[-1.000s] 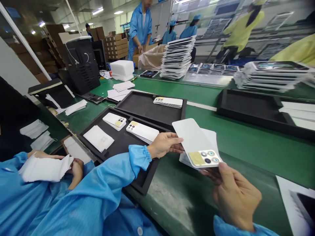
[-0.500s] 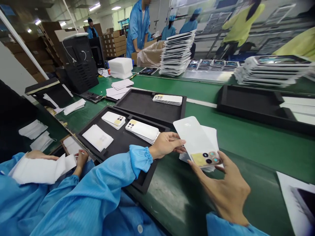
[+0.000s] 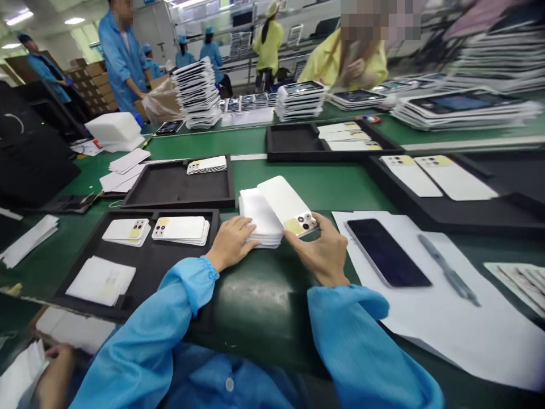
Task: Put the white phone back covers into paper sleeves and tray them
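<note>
My right hand (image 3: pixel 326 250) pinches a white phone back cover (image 3: pixel 283 201) by its lower end. The cover has a camera cluster and a yellow patch at that end. It is held tilted, partly over a stack of white sheets (image 3: pixel 258 213) on the green table. My left hand (image 3: pixel 233 241) lies with extended fingers against the stack's left side. To its left, a black tray (image 3: pixel 164 264) carries small piles of similar covers (image 3: pixel 179 228) and a pile of white sheets (image 3: pixel 101 281).
Behind is another black tray (image 3: pixel 179 187) with stacked covers. At right, a dark-screened phone (image 3: pixel 387 253) and a pen (image 3: pixel 449 270) lie on white paper (image 3: pixel 383 307). More black trays (image 3: pixel 455 218) stand beyond. A co-worker's hand (image 3: pixel 57 375) shows lower left; people work behind.
The view has swung right. My left hand has left the cover's side and now rests against the sheet stack. My right hand keeps hold of the back cover.
</note>
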{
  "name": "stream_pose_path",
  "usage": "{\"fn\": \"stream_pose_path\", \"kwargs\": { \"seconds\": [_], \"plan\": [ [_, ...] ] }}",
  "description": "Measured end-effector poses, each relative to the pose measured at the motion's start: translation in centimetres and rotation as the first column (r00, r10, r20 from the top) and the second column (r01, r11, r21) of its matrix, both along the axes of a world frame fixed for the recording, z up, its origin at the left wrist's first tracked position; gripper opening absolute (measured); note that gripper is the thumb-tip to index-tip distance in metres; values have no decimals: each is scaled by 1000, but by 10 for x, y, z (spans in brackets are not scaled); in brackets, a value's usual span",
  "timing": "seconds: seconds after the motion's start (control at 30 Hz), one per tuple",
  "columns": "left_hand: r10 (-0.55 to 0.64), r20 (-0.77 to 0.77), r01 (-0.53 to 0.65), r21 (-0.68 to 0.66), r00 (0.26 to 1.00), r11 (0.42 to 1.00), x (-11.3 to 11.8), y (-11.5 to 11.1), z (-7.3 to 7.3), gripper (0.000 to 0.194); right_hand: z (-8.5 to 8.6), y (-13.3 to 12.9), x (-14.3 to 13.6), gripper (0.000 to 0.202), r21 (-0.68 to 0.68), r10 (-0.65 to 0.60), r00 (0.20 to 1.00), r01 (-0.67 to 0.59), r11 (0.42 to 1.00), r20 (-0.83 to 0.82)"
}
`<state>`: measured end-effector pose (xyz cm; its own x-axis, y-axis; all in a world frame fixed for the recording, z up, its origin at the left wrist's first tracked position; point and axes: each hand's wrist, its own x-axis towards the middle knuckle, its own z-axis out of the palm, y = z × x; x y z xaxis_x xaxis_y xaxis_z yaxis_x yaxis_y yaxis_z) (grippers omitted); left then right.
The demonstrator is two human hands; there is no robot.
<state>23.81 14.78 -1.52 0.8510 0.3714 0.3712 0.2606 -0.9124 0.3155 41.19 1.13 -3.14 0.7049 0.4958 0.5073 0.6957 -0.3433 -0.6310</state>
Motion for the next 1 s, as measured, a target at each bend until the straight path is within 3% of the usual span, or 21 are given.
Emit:
{"fn": "stream_pose_path", "kwargs": {
  "seconds": [0.1, 0.23, 0.33, 0.57, 0.67, 0.77, 0.87, 1.0],
  "plan": [
    [12, -79, -1, 134, 997, 991, 12, -5, 8, 39, 2, 1, -3, 59, 9, -13, 999, 13, 1000, 39],
    [-20, -233, 73, 223, 972, 972, 24, -3, 18, 29, 4, 2, -3, 50, 34, -33, 993, 29, 999, 118],
    [-32, -284, 100, 228, 958, 968, 27, -1, 23, 25, 3, 2, 0, 48, 54, -23, 986, 14, 998, 166],
    [-80, -241, 117, 142, 967, 983, 19, -2, 34, 28, 4, 9, -3, 47, 105, 24, 982, -44, 994, 189],
    [-5, -112, 16, 96, 994, 995, 13, 2, 38, 23, 10, 7, -5, 48, 169, 39, 978, -74, 983, 205],
    [182, 145, -192, 57, 973, 980, 4, 13, 43, 17, 17, -1, -8, 51, 211, 21, 973, -71, 975, 231],
    [401, 309, -423, 4, 862, 906, -4, 25, 48, 16, 22, -8, -14, 53, 206, 7, 963, -65, 976, 270],
    [593, 273, -607, -38, 758, 794, -7, 34, 46, 15, 25, -11, -26, 54, 198, 45, 940, -118, 973, 338]
  ]
}}
